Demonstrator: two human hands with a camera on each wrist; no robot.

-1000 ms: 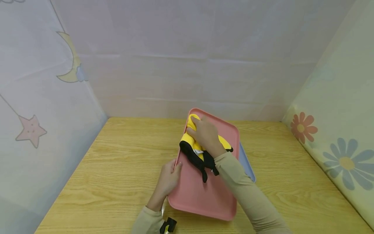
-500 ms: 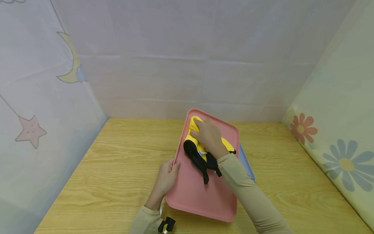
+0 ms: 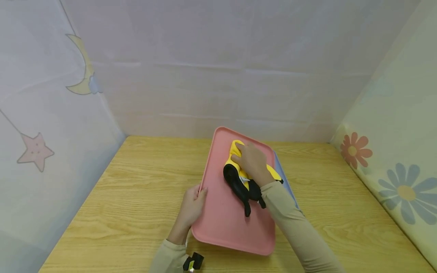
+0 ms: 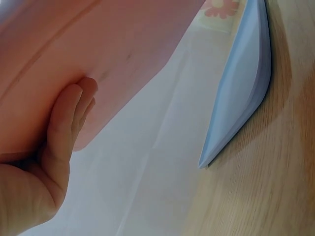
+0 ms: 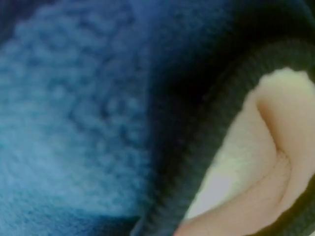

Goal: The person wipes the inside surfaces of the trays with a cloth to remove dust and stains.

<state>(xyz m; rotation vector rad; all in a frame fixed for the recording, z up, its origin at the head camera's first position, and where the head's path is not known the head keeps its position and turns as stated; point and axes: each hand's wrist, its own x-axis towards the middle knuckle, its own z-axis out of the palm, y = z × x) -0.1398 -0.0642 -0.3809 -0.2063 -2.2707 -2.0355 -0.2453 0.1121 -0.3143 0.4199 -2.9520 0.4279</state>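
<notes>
My left hand holds the left edge of a pink tray, thumb on top. In the left wrist view, the fingers of that hand reach flat under the tray's underside. The pink tray is raised and tilted over a blue tray, which lies on the table and is mostly hidden. On the pink tray, my right hand grips a yellow and black plush toy with a small white tag. The hand covers the toy's middle. Blue fuzzy fabric fills much of the right wrist view, blurred.
A wooden table spreads on both sides of the trays. Pale fabric walls stand at the back, left and right, printed with a moon, a star and flowers. In the left wrist view, the blue tray rests on the tabletop below the pink one.
My right hand and the plush toy have moved right and slightly nearer across the pink tray. The pink tray has shifted a little left, uncovering more of the blue tray.
</notes>
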